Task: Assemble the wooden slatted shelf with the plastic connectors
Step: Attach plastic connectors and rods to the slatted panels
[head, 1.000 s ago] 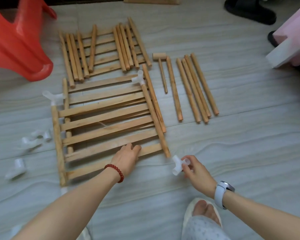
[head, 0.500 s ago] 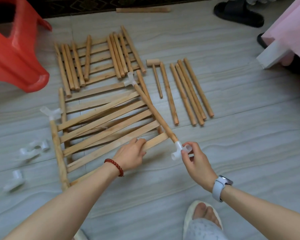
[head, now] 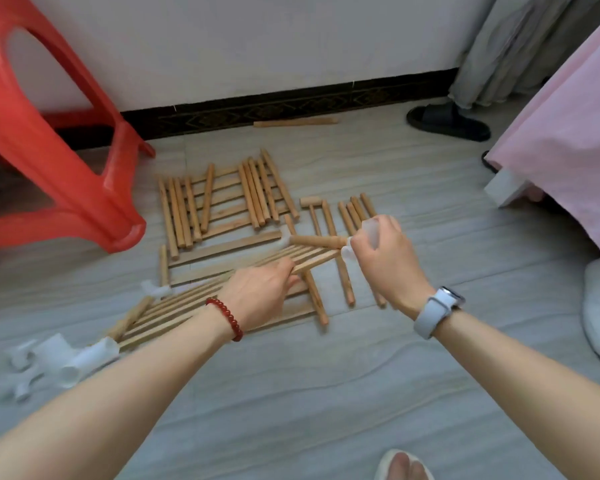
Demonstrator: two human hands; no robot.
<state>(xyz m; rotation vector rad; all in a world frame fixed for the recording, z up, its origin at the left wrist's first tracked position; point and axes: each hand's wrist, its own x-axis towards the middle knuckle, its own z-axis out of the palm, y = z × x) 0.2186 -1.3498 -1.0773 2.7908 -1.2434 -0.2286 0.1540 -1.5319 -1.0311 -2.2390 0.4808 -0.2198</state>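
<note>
Bare floor (head: 291, 393) nearside; red stool (head: 66, 150) far-left.

Your left hand (head: 260, 292) grips the tilted slatted panel (head: 201, 299); your right hand (head: 383, 258) clasps a white connector (head: 347, 250) on its dowel (head: 317, 241).

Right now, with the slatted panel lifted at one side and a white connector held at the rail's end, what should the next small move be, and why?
Probably press the white connector further onto the end of the round rail. The right hand grips the connector at that rail end, while the left hand steadies the tilted slatted panel, so the joint seems ready for seating; how deep it sits cannot be seen.
</note>
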